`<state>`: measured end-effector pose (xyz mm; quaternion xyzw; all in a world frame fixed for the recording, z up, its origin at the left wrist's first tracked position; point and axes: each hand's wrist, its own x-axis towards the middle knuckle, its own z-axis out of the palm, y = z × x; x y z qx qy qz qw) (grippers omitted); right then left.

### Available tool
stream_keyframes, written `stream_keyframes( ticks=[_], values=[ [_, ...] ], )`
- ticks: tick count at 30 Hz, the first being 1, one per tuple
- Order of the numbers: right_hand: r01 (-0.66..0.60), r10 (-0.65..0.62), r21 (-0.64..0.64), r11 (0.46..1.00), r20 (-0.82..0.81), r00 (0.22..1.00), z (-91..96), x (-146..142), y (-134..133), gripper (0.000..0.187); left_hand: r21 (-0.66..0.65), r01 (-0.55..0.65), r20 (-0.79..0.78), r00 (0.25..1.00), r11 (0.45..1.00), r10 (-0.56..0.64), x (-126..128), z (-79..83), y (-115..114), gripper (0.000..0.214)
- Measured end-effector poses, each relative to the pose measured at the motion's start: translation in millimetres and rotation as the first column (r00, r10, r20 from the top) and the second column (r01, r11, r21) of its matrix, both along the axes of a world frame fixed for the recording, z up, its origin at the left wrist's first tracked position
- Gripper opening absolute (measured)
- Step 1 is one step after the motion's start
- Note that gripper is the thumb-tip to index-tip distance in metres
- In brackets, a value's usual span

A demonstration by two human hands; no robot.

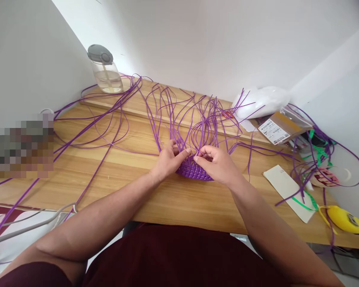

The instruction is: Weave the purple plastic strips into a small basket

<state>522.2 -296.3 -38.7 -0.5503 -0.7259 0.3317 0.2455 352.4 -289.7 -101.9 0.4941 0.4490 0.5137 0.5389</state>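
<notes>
A purple woven piece (194,172), tightly plaited along its near side, rests on the wooden table (143,199) in front of me. Long loose purple strands (172,107) rise from its upper edge and fan out toward the back. My left hand (171,159) grips the weave's left edge, thumb stretched across the top and fingers behind it, partly hidden. On the other side, my right hand (215,161) pinches a purple strand (199,145) between thumb and forefinger, close to the woven edge. The two thumbs are a short way apart.
A bottle (106,75) with a grey lid stands back left among trailing strands. To the right lie a white plastic bag (261,101), a labelled packet (277,129), a pale card (288,191) and a yellow tape measure (345,219). A cable (32,225) crosses the lower left.
</notes>
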Motion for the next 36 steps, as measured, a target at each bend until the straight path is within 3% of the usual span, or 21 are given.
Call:
stream_keyframes(
  ticks=[2, 4, 6, 8, 10, 13, 17, 21, 25, 30, 36],
  values=[
    [0.005, -0.005, -0.002, 1.0, -0.015, 1.0, 0.1, 1.5, 3.6, 0.019, 0.134, -0.192, -0.099, 0.974, 0.972, 0.206, -1.2, 1.3, -1.7, 0.073],
    [0.009, -0.01, -0.011, 1.0, -0.042, 0.999, -0.8, 3.2, 6.9, 0.019, 0.368, -0.262, -0.233, 0.903, 0.892, 0.361, -3.0, 5.0, -5.3, 0.069],
    [0.015, -0.016, -0.023, 1.0, -0.072, 0.997, -2.5, 4.9, 9.0, 0.02, 0.56, -0.106, -0.367, 0.857, 0.821, 0.361, -4.6, 9.0, -9.4, 0.044],
    [0.025, -0.027, -0.019, 0.999, -0.104, 0.994, -4.3, 6.3, 10.0, 0.021, 0.62, 0.089, -0.482, 0.827, 0.78, 0.288, -5.1, 10.9, -12.5, 0.024],
    [0.042, -0.044, -0.015, 0.999, -0.138, 0.989, -5.8, 7.1, 9.8, 0.021, 0.62, 0.15, -0.53, 0.804, 0.77, 0.27, -4.5, 9.8, -13.6, 0.024],
    [0.062, -0.065, -0.02, 0.998, -0.213, 0.975, -7.6, 7.0, 8.5, 0.022, 0.642, 0.124, -0.546, 0.767, 0.757, 0.337, -3.2, 5.0, -11.8, 0.036],
    [0.049, -0.047, 0.001, 0.999, -0.271, 0.961, -10.2, 5.4, 7.0, 0.022, 0.67, 0.176, -0.536, 0.787, 0.721, 0.306, -2.9, 0.8, -8.5, 0.02],
    [0.063, -0.056, 0.02, 0.998, -0.262, 0.963, -12.0, 4.8, 6.6, 0.022, 0.604, 0.206, -0.519, 0.835, 0.77, 0.183, -4.1, -0.2, -6.0, 0.013],
    [0.065, -0.053, 0.042, 0.997, -0.243, 0.969, -13.1, 4.9, 6.3, 0.022, 0.504, 0.234, -0.552, 0.827, 0.831, 0.102, -6.4, 1.1, -4.9, 0.011],
    [0.07, -0.043, 0.094, 0.993, -0.266, 0.963, -13.8, 3.4, 2.5, 0.022, 0.499, 0.299, -0.604, 0.793, 0.813, 0.08, -8.1, 3.6, -5.4, 0.015],
    [0.051, -0.045, 0.014, 0.999, -0.278, 0.959, -6.8, 9.1, -6.9, 0.035, 0.503, 0.294, -0.567, 0.822, 0.813, 0.054, -9.1, 0.5, -2.0, 0.018]
  ],
)
